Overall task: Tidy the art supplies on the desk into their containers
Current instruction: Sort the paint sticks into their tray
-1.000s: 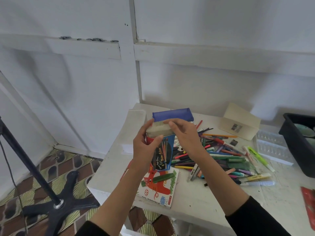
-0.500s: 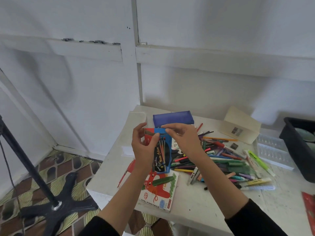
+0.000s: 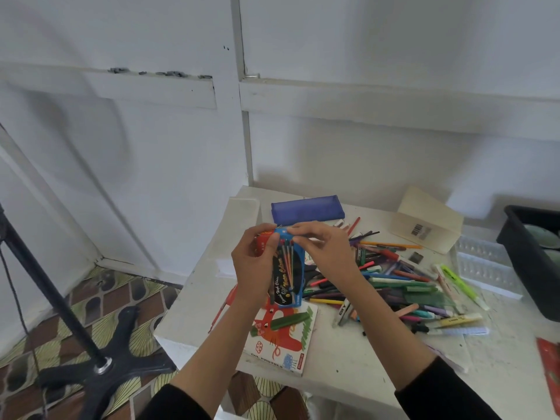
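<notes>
A blue and red coloured-pen box (image 3: 288,274) is held upright above the left part of the white desk (image 3: 348,359). My left hand (image 3: 257,268) grips its left side. My right hand (image 3: 324,253) pinches the box's top edge. To the right lies a heap of loose pens, markers and pencils (image 3: 400,283). An oil pastels box (image 3: 281,338) with a red cat picture lies under my hands, a green pastel on it. A blue pencil case (image 3: 307,209) lies behind the box.
A cream cardboard box (image 3: 427,219) lies at the back. A clear plastic tray (image 3: 485,262) and a black bin (image 3: 533,253) sit at the right. A black stand base (image 3: 100,365) is on the patterned floor left of the desk. A red item (image 3: 550,365) lies at the right edge.
The box's open top flap has been folded down and shut. Both hands and the box have stayed above the oil pastels box.
</notes>
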Demonstrator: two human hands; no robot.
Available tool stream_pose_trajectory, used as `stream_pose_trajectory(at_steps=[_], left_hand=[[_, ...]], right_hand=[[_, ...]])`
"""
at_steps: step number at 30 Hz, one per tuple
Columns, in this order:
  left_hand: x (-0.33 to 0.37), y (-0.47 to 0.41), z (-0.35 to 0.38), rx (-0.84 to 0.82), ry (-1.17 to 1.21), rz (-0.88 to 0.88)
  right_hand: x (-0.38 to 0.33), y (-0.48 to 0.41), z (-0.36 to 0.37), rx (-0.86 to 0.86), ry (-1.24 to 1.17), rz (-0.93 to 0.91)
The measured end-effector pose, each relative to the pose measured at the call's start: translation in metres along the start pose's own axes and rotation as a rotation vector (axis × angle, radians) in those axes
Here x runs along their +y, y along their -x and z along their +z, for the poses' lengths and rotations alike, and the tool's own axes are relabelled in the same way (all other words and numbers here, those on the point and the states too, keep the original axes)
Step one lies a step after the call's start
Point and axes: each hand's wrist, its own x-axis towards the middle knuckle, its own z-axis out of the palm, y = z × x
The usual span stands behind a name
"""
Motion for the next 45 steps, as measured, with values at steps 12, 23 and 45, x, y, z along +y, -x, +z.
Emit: stream_pose_trajectory(at_steps=[12, 23, 45], left_hand=[[-0.004, -0.001, 0.000, -0.281, -0.082, 0.192], [0.025, -0.020, 0.054, -0.060, 0.190, -0.128], [-0.009, 0.150, 0.232, -1.135, 0.001, -0.545]], right_hand=[[-0.001, 0.038, -0.005, 0.215, -0.155, 0.039], [0.009, 0.077, -0.035, 0.193, 0.077, 0.217], [0.017, 0.272, -0.168, 0.808, 0.831, 0.847]])
